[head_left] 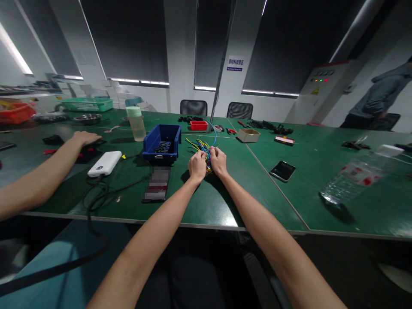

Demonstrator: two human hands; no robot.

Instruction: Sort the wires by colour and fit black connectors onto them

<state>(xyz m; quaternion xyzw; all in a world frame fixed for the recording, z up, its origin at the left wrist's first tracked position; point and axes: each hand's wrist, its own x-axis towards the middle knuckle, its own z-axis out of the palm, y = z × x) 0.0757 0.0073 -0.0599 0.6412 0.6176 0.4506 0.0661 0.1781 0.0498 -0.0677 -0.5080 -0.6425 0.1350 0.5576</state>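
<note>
A bundle of thin wires (200, 145), yellow, blue and other colours, lies on the green table between my two hands. My left hand (197, 166) is closed on the bundle from the left, its fingertips partly hidden. Opposite it, my right hand (219, 161) pinches at a blue wire (215, 134) that arcs up and away from the fingers. The lower ends of the bundle show between the hands. Just left of the wires stands a blue bin (148, 148) with small black parts (163, 147) inside.
A phone (283, 171) and a water bottle (349, 180) are on the right. Behind the wires sit a red tray (198, 125) and a small cardboard box (248, 135). On the left are a white power bank (105, 164) with a cable, a cup (136, 124) and another person's arm (48, 174).
</note>
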